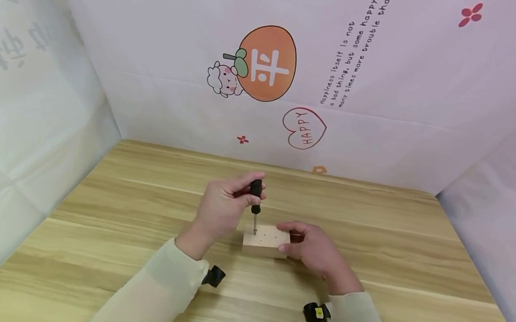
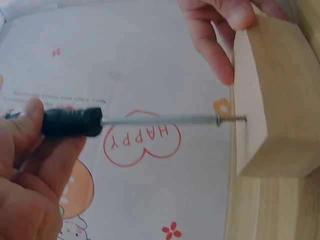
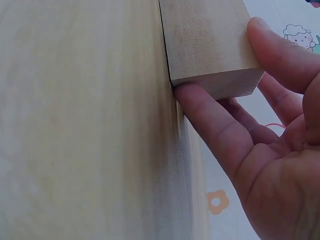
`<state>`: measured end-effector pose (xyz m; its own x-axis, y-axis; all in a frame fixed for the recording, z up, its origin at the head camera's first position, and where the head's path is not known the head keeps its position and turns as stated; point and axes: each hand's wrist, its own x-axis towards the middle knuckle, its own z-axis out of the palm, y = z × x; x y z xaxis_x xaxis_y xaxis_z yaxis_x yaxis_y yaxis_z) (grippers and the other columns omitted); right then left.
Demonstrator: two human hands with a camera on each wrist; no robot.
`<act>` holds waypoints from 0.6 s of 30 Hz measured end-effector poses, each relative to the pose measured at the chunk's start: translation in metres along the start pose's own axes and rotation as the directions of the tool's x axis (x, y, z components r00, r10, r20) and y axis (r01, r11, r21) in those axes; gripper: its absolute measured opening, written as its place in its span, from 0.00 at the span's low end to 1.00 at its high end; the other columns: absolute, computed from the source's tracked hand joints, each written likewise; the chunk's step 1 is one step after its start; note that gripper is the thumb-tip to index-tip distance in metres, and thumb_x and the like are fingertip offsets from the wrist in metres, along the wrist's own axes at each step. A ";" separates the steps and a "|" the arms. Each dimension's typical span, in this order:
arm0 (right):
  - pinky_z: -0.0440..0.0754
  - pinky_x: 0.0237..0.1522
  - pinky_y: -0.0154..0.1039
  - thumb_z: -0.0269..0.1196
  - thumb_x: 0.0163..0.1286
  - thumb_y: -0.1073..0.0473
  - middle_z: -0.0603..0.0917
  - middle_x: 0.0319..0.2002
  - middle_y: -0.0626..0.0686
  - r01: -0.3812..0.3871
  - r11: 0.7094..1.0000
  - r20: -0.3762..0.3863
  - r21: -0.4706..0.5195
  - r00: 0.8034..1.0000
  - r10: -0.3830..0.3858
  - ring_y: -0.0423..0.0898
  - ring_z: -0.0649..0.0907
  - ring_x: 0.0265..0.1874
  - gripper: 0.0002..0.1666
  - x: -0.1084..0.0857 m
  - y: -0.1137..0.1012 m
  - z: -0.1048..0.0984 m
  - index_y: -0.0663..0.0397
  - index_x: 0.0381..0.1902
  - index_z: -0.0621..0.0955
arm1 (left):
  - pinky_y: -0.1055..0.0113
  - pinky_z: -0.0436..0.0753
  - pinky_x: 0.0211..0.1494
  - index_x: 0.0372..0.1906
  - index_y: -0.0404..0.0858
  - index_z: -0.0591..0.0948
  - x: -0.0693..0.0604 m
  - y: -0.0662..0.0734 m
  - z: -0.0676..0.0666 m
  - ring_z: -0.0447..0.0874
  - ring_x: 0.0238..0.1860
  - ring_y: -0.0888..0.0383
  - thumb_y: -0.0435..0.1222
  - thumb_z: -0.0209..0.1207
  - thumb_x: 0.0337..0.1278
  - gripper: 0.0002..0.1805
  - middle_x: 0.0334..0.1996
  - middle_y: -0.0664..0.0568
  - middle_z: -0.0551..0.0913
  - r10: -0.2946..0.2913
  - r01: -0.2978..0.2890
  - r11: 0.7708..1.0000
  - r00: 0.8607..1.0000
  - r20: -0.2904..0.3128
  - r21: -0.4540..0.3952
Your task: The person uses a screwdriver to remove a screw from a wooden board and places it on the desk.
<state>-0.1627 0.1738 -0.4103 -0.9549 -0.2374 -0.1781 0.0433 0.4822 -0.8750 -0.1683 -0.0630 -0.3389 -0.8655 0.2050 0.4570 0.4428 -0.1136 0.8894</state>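
Observation:
A black-handled screwdriver (image 1: 255, 196) stands upright in the left hand (image 1: 222, 207), whose thumb and fingers pinch its handle. In the left wrist view the shaft of the screwdriver (image 2: 160, 120) meets the head of a screw (image 2: 233, 119), and the screw's tip enters the face of a pale wooden block (image 2: 282, 90). Much of the screw's thread shows outside the wood. The right hand (image 1: 317, 249) grips the right end of the block (image 1: 264, 251), thumb on the near side and fingers around the end and far side, as the block in the right wrist view (image 3: 210, 40) also shows.
Several small dark marks dot the block's top. The block lies on a wood-grain table (image 1: 117, 220). Behind the table hangs a white printed cloth (image 1: 175, 101), with more cloth at both sides. A black wrist device (image 1: 214, 276) sits by the left cuff, another (image 1: 314, 313) by the right.

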 end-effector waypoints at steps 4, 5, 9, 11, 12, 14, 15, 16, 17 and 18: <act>0.82 0.44 0.43 0.75 0.59 0.61 0.81 0.54 0.52 -0.003 1.000 0.001 0.020 1.000 0.003 0.50 0.80 0.47 0.26 0.000 0.000 0.000 0.43 0.56 0.85 | 0.58 0.85 0.50 0.59 0.36 0.83 0.002 -0.001 -0.007 0.87 0.44 0.48 0.20 0.65 0.56 0.25 0.44 0.41 0.86 -0.024 0.022 0.999 0.997 0.070 0.031; 0.82 0.44 0.42 0.75 0.59 0.61 0.81 0.53 0.52 -0.003 1.000 0.000 0.020 1.000 0.003 0.50 0.80 0.47 0.26 0.000 0.000 -0.001 0.44 0.56 0.85 | 0.58 0.85 0.51 0.60 0.36 0.83 0.004 -0.001 -0.010 0.87 0.46 0.49 0.20 0.65 0.56 0.25 0.45 0.42 0.86 -0.026 0.022 0.999 0.994 0.102 0.032; 0.81 0.45 0.42 0.76 0.58 0.60 0.82 0.53 0.52 -0.005 1.000 -0.001 0.023 1.000 0.005 0.50 0.80 0.47 0.26 0.000 -0.001 -0.002 0.43 0.56 0.85 | 0.57 0.83 0.54 0.61 0.36 0.81 0.012 -0.004 -0.021 0.84 0.52 0.50 0.21 0.63 0.59 0.24 0.51 0.46 0.85 0.007 -0.014 1.000 0.969 0.249 0.027; 0.81 0.45 0.43 0.76 0.58 0.59 0.82 0.52 0.51 -0.006 1.000 -0.001 0.019 1.000 0.006 0.49 0.80 0.47 0.26 0.000 -0.001 -0.001 0.42 0.55 0.85 | 0.55 0.82 0.56 0.61 0.33 0.78 0.015 -0.006 -0.023 0.83 0.54 0.47 0.20 0.61 0.61 0.23 0.55 0.44 0.83 0.023 -0.016 1.000 0.945 0.325 -0.023; 0.82 0.45 0.43 0.76 0.58 0.58 0.82 0.52 0.51 -0.009 1.000 -0.001 0.021 1.000 0.009 0.49 0.80 0.47 0.26 0.000 -0.001 -0.001 0.42 0.55 0.85 | 0.53 0.82 0.56 0.61 0.32 0.77 0.017 -0.006 -0.023 0.83 0.53 0.46 0.19 0.60 0.61 0.23 0.55 0.43 0.82 0.027 -0.011 0.999 0.935 0.354 -0.045; 0.82 0.44 0.43 0.76 0.57 0.58 0.82 0.51 0.51 -0.013 1.000 -0.001 0.027 1.000 0.013 0.50 0.80 0.46 0.26 -0.001 0.000 0.000 0.40 0.55 0.85 | 0.52 0.82 0.56 0.63 0.31 0.74 0.019 -0.007 -0.023 0.84 0.51 0.44 0.17 0.57 0.62 0.24 0.56 0.42 0.81 0.027 0.004 0.997 0.921 0.389 -0.080; 0.82 0.44 0.43 0.77 0.57 0.58 0.82 0.51 0.50 -0.014 1.000 0.000 0.028 1.000 0.014 0.49 0.80 0.46 0.26 -0.001 0.001 0.000 0.40 0.55 0.85 | 0.51 0.82 0.55 0.65 0.31 0.73 0.020 -0.007 -0.023 0.84 0.50 0.43 0.17 0.56 0.62 0.26 0.57 0.41 0.81 0.030 0.005 0.996 0.916 0.400 -0.088; 0.82 0.43 0.43 0.77 0.57 0.58 0.82 0.50 0.50 -0.016 0.999 0.000 0.033 1.000 0.016 0.49 0.80 0.45 0.26 -0.001 0.001 0.000 0.39 0.54 0.85 | 0.51 0.82 0.55 0.67 0.33 0.73 0.021 -0.007 -0.022 0.85 0.48 0.43 0.17 0.56 0.62 0.28 0.57 0.42 0.81 0.034 0.000 0.997 0.912 0.408 -0.082; 0.83 0.43 0.43 0.77 0.57 0.58 0.82 0.50 0.50 -0.017 0.999 0.001 0.036 1.000 0.017 0.49 0.80 0.45 0.26 -0.001 0.002 0.001 0.39 0.54 0.85 | 0.51 0.83 0.54 0.68 0.33 0.72 0.021 -0.007 -0.022 0.85 0.47 0.42 0.17 0.56 0.62 0.29 0.57 0.42 0.81 0.037 -0.005 0.997 0.909 0.416 -0.078; 0.83 0.42 0.42 0.77 0.57 0.58 0.82 0.49 0.50 -0.017 0.999 0.002 0.038 1.000 0.017 0.50 0.80 0.45 0.26 -0.001 0.003 0.001 0.39 0.54 0.85 | 0.51 0.83 0.54 0.69 0.34 0.71 0.022 -0.007 -0.022 0.85 0.45 0.41 0.17 0.56 0.62 0.30 0.56 0.42 0.81 0.039 -0.009 0.997 0.906 0.421 -0.074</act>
<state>-0.1614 0.1743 -0.4130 -0.9535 -0.2310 -0.1936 0.0705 0.4537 -0.8884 -0.1955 -0.0793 -0.3356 -0.6686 0.5902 0.4525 0.4317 -0.1874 0.8823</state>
